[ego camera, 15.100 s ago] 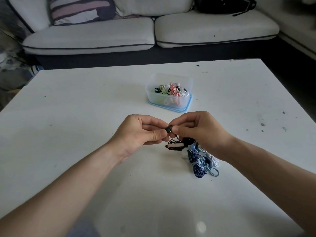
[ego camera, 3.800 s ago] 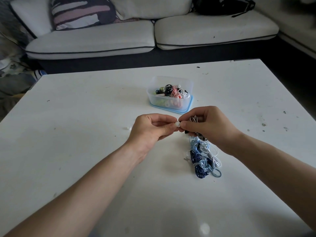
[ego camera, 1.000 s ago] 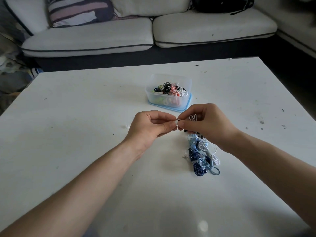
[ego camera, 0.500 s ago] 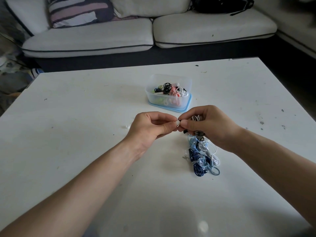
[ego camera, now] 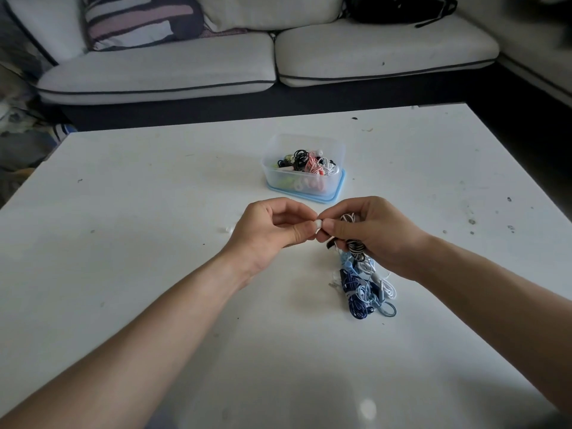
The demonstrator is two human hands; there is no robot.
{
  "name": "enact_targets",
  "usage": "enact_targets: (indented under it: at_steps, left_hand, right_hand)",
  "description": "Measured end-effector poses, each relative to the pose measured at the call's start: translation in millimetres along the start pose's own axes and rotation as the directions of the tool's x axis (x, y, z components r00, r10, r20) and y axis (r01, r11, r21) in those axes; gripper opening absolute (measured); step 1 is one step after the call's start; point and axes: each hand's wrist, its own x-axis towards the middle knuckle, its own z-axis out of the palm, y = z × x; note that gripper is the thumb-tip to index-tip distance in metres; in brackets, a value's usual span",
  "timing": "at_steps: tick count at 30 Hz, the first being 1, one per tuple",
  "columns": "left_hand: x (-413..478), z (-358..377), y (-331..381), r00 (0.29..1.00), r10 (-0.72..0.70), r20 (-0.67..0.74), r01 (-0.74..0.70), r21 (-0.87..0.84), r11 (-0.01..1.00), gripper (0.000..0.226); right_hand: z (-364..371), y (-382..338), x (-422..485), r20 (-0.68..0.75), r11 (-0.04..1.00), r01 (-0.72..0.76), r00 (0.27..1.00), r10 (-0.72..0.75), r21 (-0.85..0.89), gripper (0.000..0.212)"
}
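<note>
Head view: both hands meet mid-frame above the table (ego camera: 154, 196).
Left hand (ego camera: 269, 230): thumb and forefinger pinch the white earbud (ego camera: 318, 224) from the left, and the other fingers curl beneath.
Right hand (ego camera: 377, 236): it pinches the same earbud from the right, with the striped cord (ego camera: 354, 246) bundled in its curled fingers and a loop hanging below the palm.
Earbud place: it is held in the air between the two thumbs, below the box (ego camera: 305, 137) in the frame and above the blue pile (ego camera: 363, 289).
Change, last second: almost none. Hands and earbud sit where they were, and only the striped cord droops a little lower.
Change, longer span: the black set handled fifteen seconds ago has left the hands, and a black coil now lies in the box. The striped set has taken its place.
Meaning: this is likely the same step repeated on a new set, with fine work on the bud's tip that is not yet finished.
Left to do: this set probably goes to the box, and the blue pile waits untouched.
Nearby: a small white bit (ego camera: 227, 229) lies on the table just left of the left hand, and a sofa (ego camera: 185, 66) runs across the top.
</note>
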Motion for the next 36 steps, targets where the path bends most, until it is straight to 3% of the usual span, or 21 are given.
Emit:
enact_targets:
  at_steps: [7,11,16,20,24,27,36]
  left_hand:
    - [2.8,-0.8,-4.7,0.999,-0.03,0.043,0.038,-0.198,0.98,0.022]
    - [2.9,1.3,-5.0,1.0,-0.013,0.005,0.013,-0.121,0.993,0.009]
    - [2.7,1.0,-4.4,1.0,-0.016,-0.006,0.015,-0.112,0.994,0.009]
    - [4.3,-0.9,-6.1,0.999,-0.054,0.0,0.054,-0.148,0.988,0.013]
    - [0.8,1.0,-6.3,0.983,-0.15,0.103,0.166,-0.17,0.971,0.011]
    - [-1.5,4.6,-7.7,0.978,-0.152,0.144,0.178,-0.185,0.966,0.016]
    - [2.6,4.4,-14.0,0.99,-0.14,0.034,0.144,-0.218,0.965,0.017]
  right_hand:
    - [1.8,0.2,1.0,-0.043,0.996,-0.015,0.999,0.019,0.089,0.035]
    - [1.8,0.5,1.4,-0.033,0.996,-0.013,0.999,0.015,0.084,0.031]
    - [2.2,-1.4,1.3,-0.003,0.988,-0.049,0.999,0.05,0.145,0.028]
    - [3.6,-1.2,2.3,-0.013,0.953,-0.087,0.995,0.095,0.289,0.006]
    - [2.4,-2.0,3.7,-0.038,0.927,-0.074,0.995,0.094,0.369,0.02]
    - [1.4,-2.7,3.5,-0.028,0.928,-0.073,0.996,0.09,0.365,0.024]
    - [6.5,-0.7,4.6,-0.134,0.934,-0.146,0.971,0.198,0.327,0.007]
